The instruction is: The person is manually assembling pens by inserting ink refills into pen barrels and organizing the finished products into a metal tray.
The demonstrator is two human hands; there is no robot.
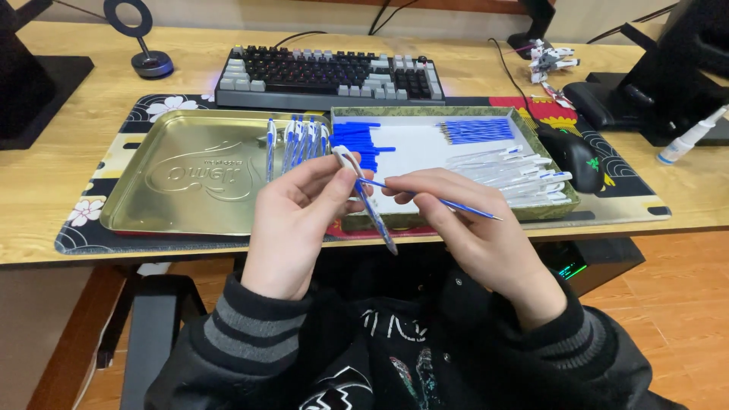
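Two hands close together, left hand [292,220] pinching pen barrel [370,203], right hand [471,228] gripping blue refill [456,205], join hidden.

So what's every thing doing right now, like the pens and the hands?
Left hand: grip shut on the blue-and-white pen barrel, tilted.
Right hand: grip shut on the thin blue ink refill.
Gold metal tray: holds a row of finished blue-and-white pens at its right edge.
Shallow green-edged box: holds sorted pen parts.
Grey-and-black keyboard: some keys lit.
Black computer mouse: untouched.
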